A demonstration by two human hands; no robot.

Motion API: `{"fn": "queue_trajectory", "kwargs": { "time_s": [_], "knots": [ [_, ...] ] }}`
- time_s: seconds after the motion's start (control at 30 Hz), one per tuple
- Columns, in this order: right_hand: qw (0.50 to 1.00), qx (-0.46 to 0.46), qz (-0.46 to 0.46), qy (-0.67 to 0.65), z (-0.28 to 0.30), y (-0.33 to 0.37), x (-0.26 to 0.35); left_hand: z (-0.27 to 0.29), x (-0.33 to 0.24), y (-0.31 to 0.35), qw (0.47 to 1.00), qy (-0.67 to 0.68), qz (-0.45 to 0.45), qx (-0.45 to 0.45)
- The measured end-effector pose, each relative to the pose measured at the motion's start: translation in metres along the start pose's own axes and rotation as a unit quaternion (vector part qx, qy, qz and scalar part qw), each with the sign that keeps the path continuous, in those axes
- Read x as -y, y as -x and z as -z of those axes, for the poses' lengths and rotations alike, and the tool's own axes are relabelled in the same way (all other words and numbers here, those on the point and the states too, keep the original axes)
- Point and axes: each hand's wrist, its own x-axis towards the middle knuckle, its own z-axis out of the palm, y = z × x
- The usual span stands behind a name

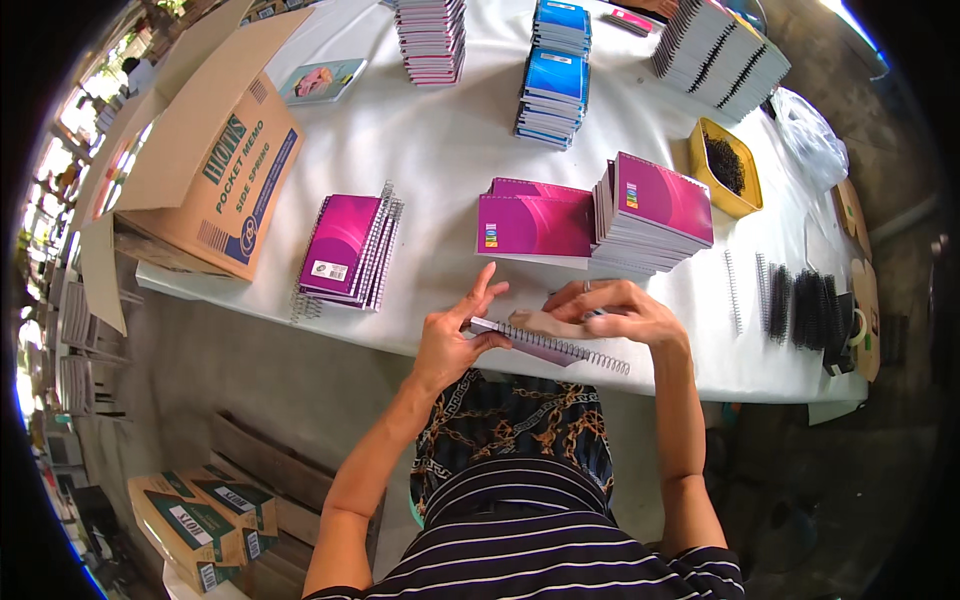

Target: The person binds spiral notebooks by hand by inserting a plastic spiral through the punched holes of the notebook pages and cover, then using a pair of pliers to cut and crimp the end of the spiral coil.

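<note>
My left hand (452, 340) grips one end of a small notebook (545, 350), thumb below it and some fingers raised. A wire-like spiral coil (570, 348) runs along the notebook's edge, and its loose end sticks out past the right corner. My right hand (635, 312), with a ring and dark nails, lies over the coil, a brownish covered finger stretched along it. Just beyond are loose purple notebook covers (535, 225) and a tall stack of purple notebooks (665, 200). To the left lies a pile of spiral-bound purple notebooks (342, 245).
An open cardboard box (225, 180) stands at the left. Farther back are pink-edged notebooks (432, 40), blue notebooks (555, 80) and grey-edged bound stacks (720, 60). At the right are a yellow tray (745, 205) of small black pieces, a plastic bag (808, 135) and black coils (800, 305).
</note>
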Motion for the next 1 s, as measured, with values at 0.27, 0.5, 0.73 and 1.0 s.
{"fn": "queue_trajectory", "kwargs": {
  "time_s": [0.27,0.5,0.73,1.0],
  "knots": [
    [0.999,-0.011,-0.027,0.043,-0.01,-0.012,0.007,0.004,-0.009,0.002,0.998,-0.008,0.056,0.012],
    [0.996,-0.046,-0.039,0.061,-0.02,-0.017,0.012,0.004,-0.011,0.002,0.998,0.017,0.063,0.013],
    [0.969,-0.177,-0.044,0.163,0.001,0.066,0.027,0.023,-0.005,-0.001,0.982,0.093,0.061,0.153],
    [0.764,-0.382,-0.157,0.496,-0.012,0.112,-0.03,0.014,-0.007,0.002,0.959,0.221,0.071,0.16]
  ]
}}
